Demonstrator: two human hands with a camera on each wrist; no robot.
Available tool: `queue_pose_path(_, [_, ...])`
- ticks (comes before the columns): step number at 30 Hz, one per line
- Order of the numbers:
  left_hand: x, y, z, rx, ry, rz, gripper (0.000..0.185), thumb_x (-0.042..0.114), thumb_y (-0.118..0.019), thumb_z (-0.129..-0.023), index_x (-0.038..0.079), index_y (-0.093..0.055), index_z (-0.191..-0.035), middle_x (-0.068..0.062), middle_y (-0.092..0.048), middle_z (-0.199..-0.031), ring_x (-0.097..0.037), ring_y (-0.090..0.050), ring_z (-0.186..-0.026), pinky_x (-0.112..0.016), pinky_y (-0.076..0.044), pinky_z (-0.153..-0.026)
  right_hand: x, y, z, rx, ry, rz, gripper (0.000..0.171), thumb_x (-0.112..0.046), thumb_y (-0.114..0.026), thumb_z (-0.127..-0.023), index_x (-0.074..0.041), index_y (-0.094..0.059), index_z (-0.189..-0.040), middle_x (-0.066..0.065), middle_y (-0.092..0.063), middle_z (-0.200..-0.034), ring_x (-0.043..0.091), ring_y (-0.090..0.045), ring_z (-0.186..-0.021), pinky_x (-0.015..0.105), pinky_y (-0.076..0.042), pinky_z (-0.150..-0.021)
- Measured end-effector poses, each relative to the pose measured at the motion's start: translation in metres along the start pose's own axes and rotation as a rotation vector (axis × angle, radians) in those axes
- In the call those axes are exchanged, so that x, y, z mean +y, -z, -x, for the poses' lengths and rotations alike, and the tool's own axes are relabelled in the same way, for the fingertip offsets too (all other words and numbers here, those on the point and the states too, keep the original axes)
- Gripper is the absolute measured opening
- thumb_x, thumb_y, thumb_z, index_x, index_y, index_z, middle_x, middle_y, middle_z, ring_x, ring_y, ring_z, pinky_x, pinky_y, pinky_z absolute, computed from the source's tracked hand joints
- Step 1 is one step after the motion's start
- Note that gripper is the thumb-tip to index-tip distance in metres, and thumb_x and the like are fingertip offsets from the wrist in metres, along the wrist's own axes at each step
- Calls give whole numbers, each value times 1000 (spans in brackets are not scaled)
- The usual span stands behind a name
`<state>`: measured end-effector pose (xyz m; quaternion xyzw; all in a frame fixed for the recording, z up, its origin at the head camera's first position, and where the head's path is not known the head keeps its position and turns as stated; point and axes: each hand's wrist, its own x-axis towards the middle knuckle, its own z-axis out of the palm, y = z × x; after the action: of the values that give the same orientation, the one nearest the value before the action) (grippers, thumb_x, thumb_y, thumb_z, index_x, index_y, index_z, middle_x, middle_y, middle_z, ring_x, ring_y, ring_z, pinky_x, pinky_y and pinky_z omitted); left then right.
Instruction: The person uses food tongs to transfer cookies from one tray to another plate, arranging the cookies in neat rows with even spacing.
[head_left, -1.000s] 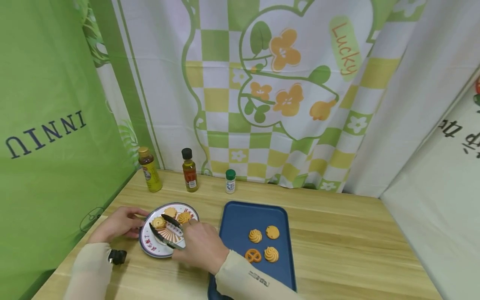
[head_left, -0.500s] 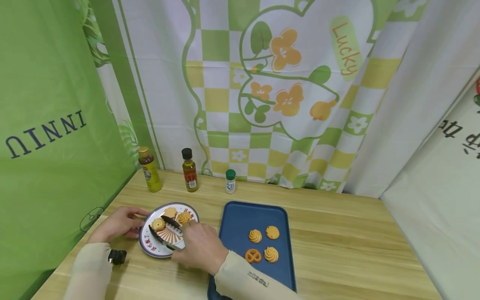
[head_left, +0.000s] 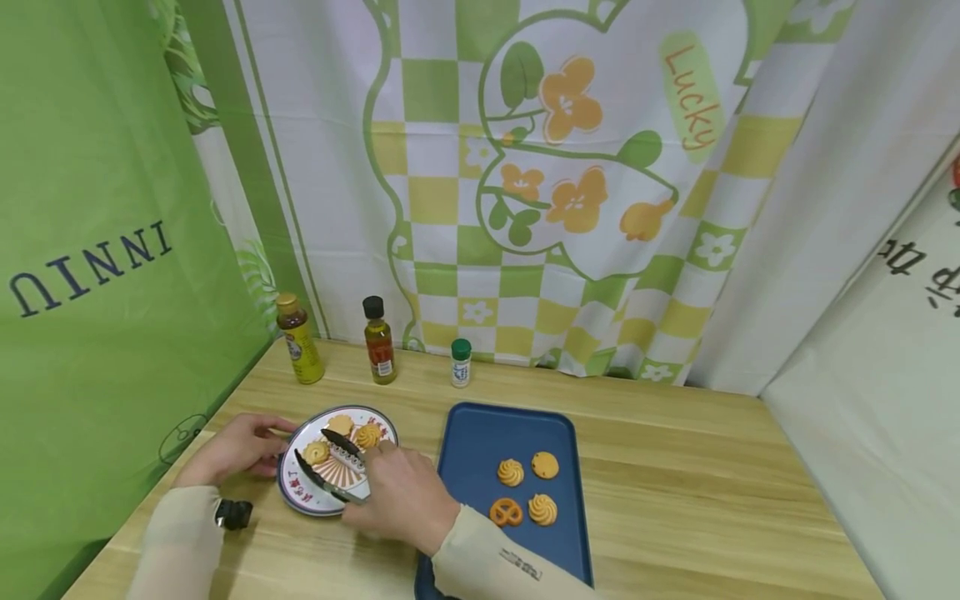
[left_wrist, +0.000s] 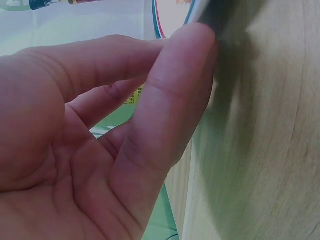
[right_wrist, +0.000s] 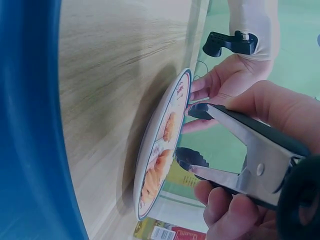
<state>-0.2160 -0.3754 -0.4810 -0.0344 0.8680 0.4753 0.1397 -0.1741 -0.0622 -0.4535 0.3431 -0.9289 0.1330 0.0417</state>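
Observation:
My left hand [head_left: 243,450] pinches the left rim of a round patterned plate [head_left: 303,498] between thumb and fingers; the left wrist view shows its fingertip [left_wrist: 192,42] right at the rim. Gripped in my right hand [head_left: 401,492] are metal tongs [right_wrist: 250,170] with black tips, spread apart over the plate. Three cookies lie on the plate: a ring-shaped one [head_left: 316,452] between the tongs' tips, a pale flat one [head_left: 340,425] at the back and a swirled one [head_left: 367,435] at the right. Part of the plate's right side is hidden behind my right hand.
A blue tray [head_left: 476,433] lies right of the plate, partly under my right forearm. It bears a pretzel [head_left: 506,512], a round cookie [head_left: 545,465] and swirled cookies [head_left: 542,508]. Behind stand a yellow-labelled bottle [head_left: 302,346], an oil bottle [head_left: 379,346] and a green-capped shaker [head_left: 461,364].
The tongs' tips have spread slightly wider, and the ring-shaped cookie between them sits a little lower in view. My left hand and the plate have stayed put.

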Motion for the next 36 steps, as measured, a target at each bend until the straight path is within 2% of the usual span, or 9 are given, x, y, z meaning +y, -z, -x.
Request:
queue_pose_path(5, [1,0,1,-2,-2,-4,45,-4,-60,-108,-20,-53,-149,-24,-73,-110,-18,-73,-81,-32,-72,-71,2,5,11,60,28,38,40,-49,-86,-86,-13,-76,-100,-4,-66,-88,5,-52,-64,20,-42,-50])
queue_pose_path(8, [2,0,0,-1,5,-2,46,-3,-61,-108,-20,-53,-150,-24,-73,-111,-19,-74,-82,-32,-72,-72,3,7,21,78,40,32,40,-50,-87,-87,-14,-75,-98,-3,-69,-90,6,-56,-65,21,-42,-49])
queue_pose_path(12, [1,0,-1,-7,6,7,47,-2,-61,-109,-20,-52,-151,-26,-72,-112,-19,-74,-82,-32,-72,-72,8,10,34,78,10,-22,48,-51,-88,-88,-12,-78,-114,-1,-75,-101,10,-67,-76,24,-49,-52])
queue_pose_path(15, [1,0,-1,-13,2,9,47,-3,-62,-109,-21,-51,-151,-26,-71,-111,-19,-74,-82,-32,-72,-72,14,11,45,92,-19,-41,50,-48,-89,-86,-11,-79,-119,-1,-76,-104,12,-69,-78,25,-50,-53])
queue_pose_path(18, [1,0,0,-10,13,12,48,-3,-62,-108,-20,-52,-151,-25,-71,-111,-19,-73,-82,-32,-72,-72,22,12,56,103,-30,-35,45,-46,-90,-84,-12,-79,-111,-3,-71,-95,9,-60,-70,23,-43,-49])
queue_pose_path(24, [1,-1,2,8,26,15,48,-2,-63,-108,-19,-52,-151,-25,-71,-112,-19,-74,-82,-32,-72,-72,35,14,74,86,-45,-15,44,-47,-89,-86,-12,-80,-110,-5,-65,-89,3,-46,-64,19,-34,-46])
queue_pose_path(31, [-1,-2,1,6,30,20,48,-2,-63,-108,-18,-52,-152,-26,-71,-114,-19,-74,-82,-32,-72,-72,50,19,98,32,-96,-62,51,-50,-88,-88,-12,-81,-120,-5,-66,-92,2,-46,-65,20,-38,-48])
queue_pose_path(36, [1,-1,2,9,42,22,48,-1,-63,-109,-18,-52,-153,-27,-70,-116,-20,-73,-82,-32,-72,-73,64,23,112,30,-111,-98,54,-47,-89,-88,-8,-80,-125,-2,-71,-98,2,-51,-70,20,-46,-55])
